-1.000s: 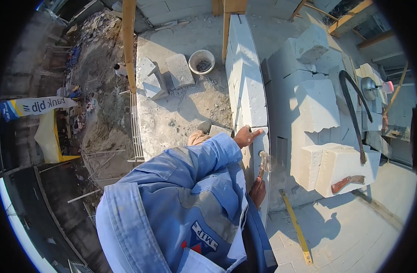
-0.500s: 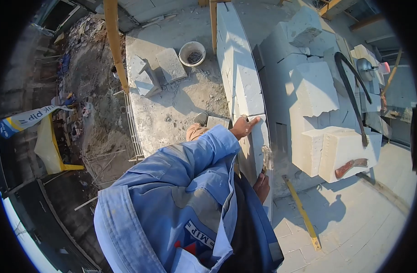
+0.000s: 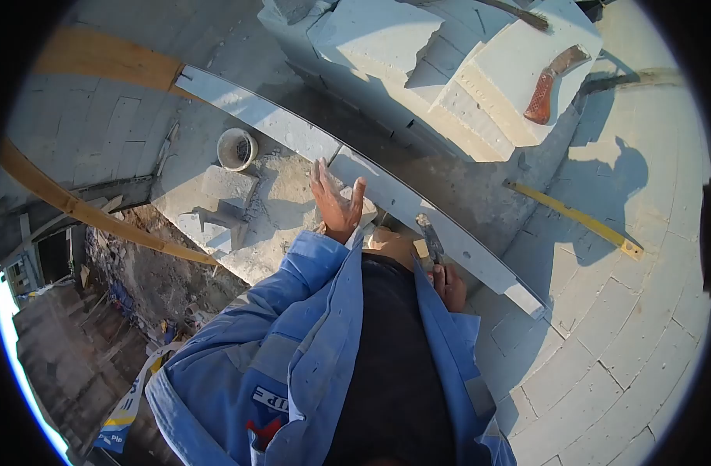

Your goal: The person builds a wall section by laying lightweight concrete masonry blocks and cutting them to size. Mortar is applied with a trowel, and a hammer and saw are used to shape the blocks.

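Note:
A narrow wall of pale blocks [image 3: 386,190] runs diagonally from upper left to lower right in front of my body. My left hand [image 3: 338,208] is open beside it, fingers spread and fingertips near a block joint; whether they touch the wall I cannot tell. Farther right, my right hand [image 3: 449,287] is closed round the handle of a hammer-like tool [image 3: 429,237], whose grey, crusted head is close to the wall's near side. Its exact shape is unclear.
Beyond the wall stand stacked pale blocks [image 3: 378,35], with a red-handled tool [image 3: 540,99] on one. A yellow level [image 3: 577,213] lies on the floor at the right. At the left are a bucket [image 3: 236,149], cut blocks [image 3: 229,186] and a wooden pole [image 3: 99,216].
The view has turned, so the wall now lies diagonally. My left hand has come off the wall top with its fingers spread. The tool in my right hand has moved to the wall's near side.

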{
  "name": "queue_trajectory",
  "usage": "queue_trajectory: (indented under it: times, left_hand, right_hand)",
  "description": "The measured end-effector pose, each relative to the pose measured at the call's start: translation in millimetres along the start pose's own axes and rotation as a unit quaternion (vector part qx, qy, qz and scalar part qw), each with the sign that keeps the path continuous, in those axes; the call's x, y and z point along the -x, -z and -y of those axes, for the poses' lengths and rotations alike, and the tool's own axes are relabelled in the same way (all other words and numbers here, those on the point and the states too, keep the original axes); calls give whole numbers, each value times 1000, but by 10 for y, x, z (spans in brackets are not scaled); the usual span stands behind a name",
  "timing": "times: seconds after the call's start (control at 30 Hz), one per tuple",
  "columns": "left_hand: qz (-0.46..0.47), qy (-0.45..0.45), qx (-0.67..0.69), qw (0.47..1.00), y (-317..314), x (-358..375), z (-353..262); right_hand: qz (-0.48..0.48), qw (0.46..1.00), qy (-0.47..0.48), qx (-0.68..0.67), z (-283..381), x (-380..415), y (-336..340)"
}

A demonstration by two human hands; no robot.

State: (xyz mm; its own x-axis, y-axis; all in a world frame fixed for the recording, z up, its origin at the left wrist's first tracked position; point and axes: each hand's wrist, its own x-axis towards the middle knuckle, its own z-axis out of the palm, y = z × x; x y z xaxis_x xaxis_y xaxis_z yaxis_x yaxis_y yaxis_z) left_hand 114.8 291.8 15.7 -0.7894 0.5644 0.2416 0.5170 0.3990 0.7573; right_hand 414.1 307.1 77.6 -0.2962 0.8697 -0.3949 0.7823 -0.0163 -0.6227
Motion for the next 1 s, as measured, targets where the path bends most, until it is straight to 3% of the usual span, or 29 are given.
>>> queue_trajectory:
  times: [0.03, 0.1, 0.23, 0.37, 0.5, 0.6, 0.67, 0.73, 1.0]
  left_hand:
    - [30, -17, 11, 999, -4, -5, -147]
    - [151, -174, -16, 973, -87, -28, -431]
    - [296, -300, -35, 906, -553, -12, -856]
    - [354, -342, -86, 866, -1086, 125, -954]
    - [359, -333, -121, 864, -1213, 249, -920]
    - [339, -344, -124, 867, -1195, 238, -973]
    - [339, -341, -131, 867, -1207, 238, -964]
    - [343, -338, -136, 866, -1172, 250, -949]
    - [328, -338, -139, 871, -1192, 252, -966]
  right_hand:
    - [-32, 999, 8, 27, -117, 93, 0]
    - [-81, 996, -10, 48, -278, 283, 21]
    - [-152, 986, -68, -22, -370, 584, 88]
    - [-192, 972, -83, -109, -346, 763, 243]
    - [-239, 962, -22, -129, -140, 821, 484]
    - [-185, 959, 48, -208, -93, 762, 557]
    - [-146, 976, 6, -163, -352, 678, 312]
    - [-61, 990, -120, -37, -438, 502, 169]
    - [-35, 995, -6, -97, -545, 529, 275]
